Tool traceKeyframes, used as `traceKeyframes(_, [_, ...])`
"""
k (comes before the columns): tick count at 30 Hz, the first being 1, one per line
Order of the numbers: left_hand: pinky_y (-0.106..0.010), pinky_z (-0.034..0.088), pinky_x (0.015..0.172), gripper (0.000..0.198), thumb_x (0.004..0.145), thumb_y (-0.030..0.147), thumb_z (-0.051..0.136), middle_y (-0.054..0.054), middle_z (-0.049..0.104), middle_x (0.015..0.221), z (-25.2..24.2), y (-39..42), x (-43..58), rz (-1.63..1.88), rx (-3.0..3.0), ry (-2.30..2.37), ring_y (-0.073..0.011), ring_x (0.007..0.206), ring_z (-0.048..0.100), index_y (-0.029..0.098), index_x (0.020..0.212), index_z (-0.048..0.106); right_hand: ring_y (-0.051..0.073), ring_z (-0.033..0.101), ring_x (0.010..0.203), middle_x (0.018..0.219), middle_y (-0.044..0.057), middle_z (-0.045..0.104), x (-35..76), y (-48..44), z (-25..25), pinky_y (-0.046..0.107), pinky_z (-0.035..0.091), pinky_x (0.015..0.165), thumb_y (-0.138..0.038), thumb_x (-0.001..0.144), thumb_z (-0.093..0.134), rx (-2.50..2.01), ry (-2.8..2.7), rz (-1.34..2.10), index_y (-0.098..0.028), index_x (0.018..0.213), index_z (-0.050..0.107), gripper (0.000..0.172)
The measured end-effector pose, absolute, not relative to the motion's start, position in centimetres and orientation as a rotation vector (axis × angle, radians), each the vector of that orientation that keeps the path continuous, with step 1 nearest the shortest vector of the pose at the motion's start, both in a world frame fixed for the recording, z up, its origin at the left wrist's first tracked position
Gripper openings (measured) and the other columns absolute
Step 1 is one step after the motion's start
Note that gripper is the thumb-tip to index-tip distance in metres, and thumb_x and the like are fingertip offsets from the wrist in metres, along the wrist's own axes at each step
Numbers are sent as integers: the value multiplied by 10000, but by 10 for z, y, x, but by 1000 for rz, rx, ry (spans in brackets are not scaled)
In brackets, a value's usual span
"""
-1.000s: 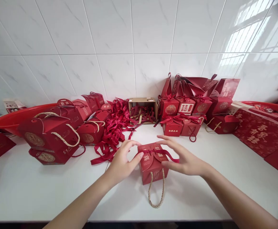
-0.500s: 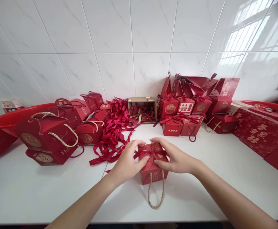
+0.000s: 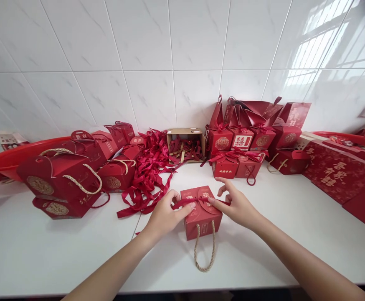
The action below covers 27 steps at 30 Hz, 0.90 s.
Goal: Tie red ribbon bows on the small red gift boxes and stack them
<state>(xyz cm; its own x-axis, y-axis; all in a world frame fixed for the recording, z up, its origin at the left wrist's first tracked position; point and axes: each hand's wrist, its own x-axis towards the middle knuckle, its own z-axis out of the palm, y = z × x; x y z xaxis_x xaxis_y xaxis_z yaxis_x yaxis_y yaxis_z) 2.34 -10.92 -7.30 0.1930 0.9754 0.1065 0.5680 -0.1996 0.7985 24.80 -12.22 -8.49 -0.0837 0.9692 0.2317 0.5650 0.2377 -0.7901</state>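
Note:
A small red gift box [image 3: 201, 219] with a rope handle [image 3: 204, 255] stands on the white counter [image 3: 264, 251] in front of me. A dark red ribbon [image 3: 198, 200] lies across its top. My left hand [image 3: 165, 215] pinches the ribbon at the box's left side. My right hand [image 3: 237, 205] pinches the ribbon at the right side, its other fingers lifted. The ribbon is pulled taut between the two hands.
A heap of loose red ribbons [image 3: 149, 167] lies behind the box, beside a cardboard box of ribbons [image 3: 185, 144]. Red gift bags [image 3: 63, 179] stand at the left, tied red boxes [image 3: 242, 146] at the back right, flat red boxes [image 3: 342, 171] at the far right.
My hands went from hovering open over the box to gripping the ribbon on top, then drew apart sideways, pulling the ribbon tight.

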Motion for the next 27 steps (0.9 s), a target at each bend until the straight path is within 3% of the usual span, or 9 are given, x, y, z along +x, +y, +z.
traceKeyframes(2, [-250,327,580,406,721,537,629,56,448,665,-70,-112,21,853,1982,1511,-128,614,417,212,694,387,95,415,516,767,-27,502,255,-122,-84,252,392,507,-490,802,606,-1350,-1780,616,-224,1169,407,496])
traceKeyframes(5, [-254,328,592,401,720,561,622,45,475,658,-66,-113,14,880,2079,1545,-141,627,439,210,684,433,109,396,555,694,-24,465,265,-125,-79,250,354,509,-357,833,588,-1170,-1846,493,-219,818,432,209])
traceKeyframes(9, [-260,353,603,266,863,445,418,21,522,681,-61,-102,-1,830,1996,1500,-148,620,466,213,780,516,124,445,606,830,57,534,275,-135,-75,283,396,545,-219,856,491,-1009,-2115,385,-193,597,446,264])
traceKeyframes(13, [-253,362,561,115,722,281,530,6,580,629,-47,-82,-14,454,1944,1397,-159,591,513,203,718,614,125,456,583,1020,117,557,269,-139,-81,331,438,562,-200,862,480,-1149,-2145,31,-184,594,560,280])
traceKeyframes(17, [-226,324,466,100,621,240,623,-8,587,503,-25,-73,-15,63,1873,1119,-131,483,494,186,560,681,145,492,602,1005,122,581,253,-131,-80,350,468,588,-236,870,521,-1189,-1834,-211,-199,595,628,297])
traceKeyframes(20, [-206,225,388,226,686,372,643,3,531,442,-16,-77,-7,3,1762,953,-73,376,342,169,631,726,138,486,583,925,95,609,241,-127,-68,331,465,549,-242,814,601,-1126,-1681,-97,-207,572,646,249])
traceKeyframes(23, [-202,171,369,344,753,466,612,26,494,451,-14,-91,7,255,1619,919,-39,364,213,161,621,701,126,488,567,884,70,627,234,-132,-55,299,446,502,-257,773,634,-1103,-1681,179,-215,573,674,208])
traceKeyframes(25, [-197,238,386,345,773,462,610,37,479,485,-16,-103,19,469,1556,959,-41,390,243,165,611,680,123,511,579,873,63,620,230,-137,-51,279,440,490,-288,765,648,-1098,-1713,390,-217,581,701,204])
traceKeyframes(27, [-199,365,462,290,794,421,602,29,498,545,-21,-114,29,610,1550,976,-63,453,362,175,676,702,123,537,596,870,62,606,225,-140,-50,269,449,496,-328,756,668,-1106,-1724,593,-215,587,721,210])
